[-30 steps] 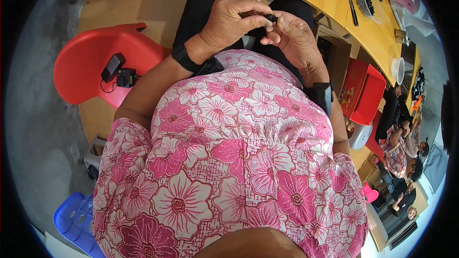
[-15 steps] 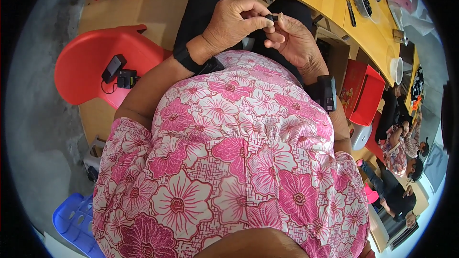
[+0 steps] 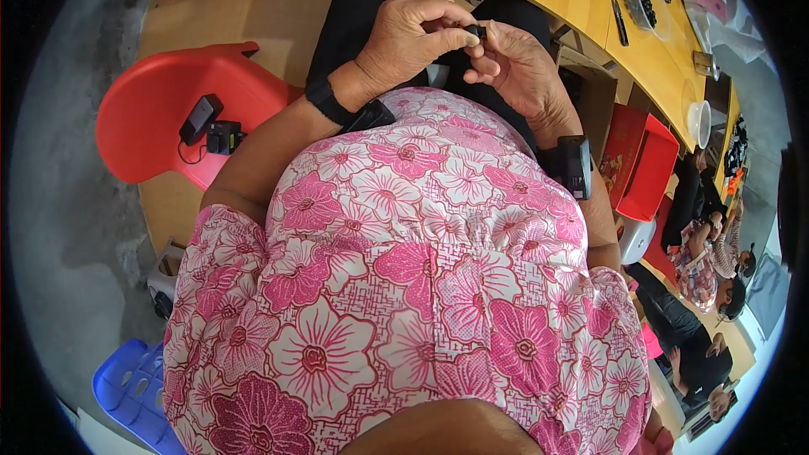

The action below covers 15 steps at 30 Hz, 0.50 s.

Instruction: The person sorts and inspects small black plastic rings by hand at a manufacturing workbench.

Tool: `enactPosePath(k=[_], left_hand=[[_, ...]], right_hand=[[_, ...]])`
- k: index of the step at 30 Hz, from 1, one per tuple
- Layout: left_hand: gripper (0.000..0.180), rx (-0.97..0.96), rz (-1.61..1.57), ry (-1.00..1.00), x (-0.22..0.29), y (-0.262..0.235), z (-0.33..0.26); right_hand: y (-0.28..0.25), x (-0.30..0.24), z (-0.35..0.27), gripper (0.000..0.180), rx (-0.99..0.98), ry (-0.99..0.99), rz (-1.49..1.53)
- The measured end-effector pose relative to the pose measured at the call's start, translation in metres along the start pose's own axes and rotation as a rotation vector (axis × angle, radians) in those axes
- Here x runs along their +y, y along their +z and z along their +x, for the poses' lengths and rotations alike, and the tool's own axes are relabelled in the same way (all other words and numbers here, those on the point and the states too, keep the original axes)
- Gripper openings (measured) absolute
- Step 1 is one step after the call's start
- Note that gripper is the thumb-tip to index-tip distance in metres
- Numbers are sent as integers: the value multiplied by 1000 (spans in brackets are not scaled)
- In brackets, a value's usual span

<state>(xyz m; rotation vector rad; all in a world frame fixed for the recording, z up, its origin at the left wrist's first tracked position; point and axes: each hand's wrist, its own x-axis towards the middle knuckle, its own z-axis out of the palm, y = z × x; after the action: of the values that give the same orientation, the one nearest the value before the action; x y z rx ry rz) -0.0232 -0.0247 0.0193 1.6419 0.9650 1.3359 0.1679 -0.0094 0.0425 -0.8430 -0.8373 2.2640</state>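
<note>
Above my lap, both hands meet at a small black piece, too small to make out its kind. My left hand is closed, its thumb and forefinger pinching the piece from the left. From the right, my right hand grips the other end between thumb and forefinger, with the remaining fingers curled loosely beneath. A black band with a device sits on each wrist. The fingertips cover most of the piece.
On the yellow table at upper right lie a black pen-like tool and a bowl of small black parts. A red chair holding black devices stands left; a red box is at right. Other people sit farther right.
My hands stay almost in place, with the right hand and wrist turning slightly around the piece. At far right, a person in black has shifted a little.
</note>
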Motion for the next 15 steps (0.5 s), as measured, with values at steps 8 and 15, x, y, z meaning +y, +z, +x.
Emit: enactPosePath(k=[8, 15], left_hand=[[16, -16, 34, 37, -2, 0, 0], [20, 1, -1, 28, -1, 3, 2]], right_hand=[[-1, 0, -1, 26, -21, 0, -5], [11, -6, -5, 24, 97, -246, -529]])
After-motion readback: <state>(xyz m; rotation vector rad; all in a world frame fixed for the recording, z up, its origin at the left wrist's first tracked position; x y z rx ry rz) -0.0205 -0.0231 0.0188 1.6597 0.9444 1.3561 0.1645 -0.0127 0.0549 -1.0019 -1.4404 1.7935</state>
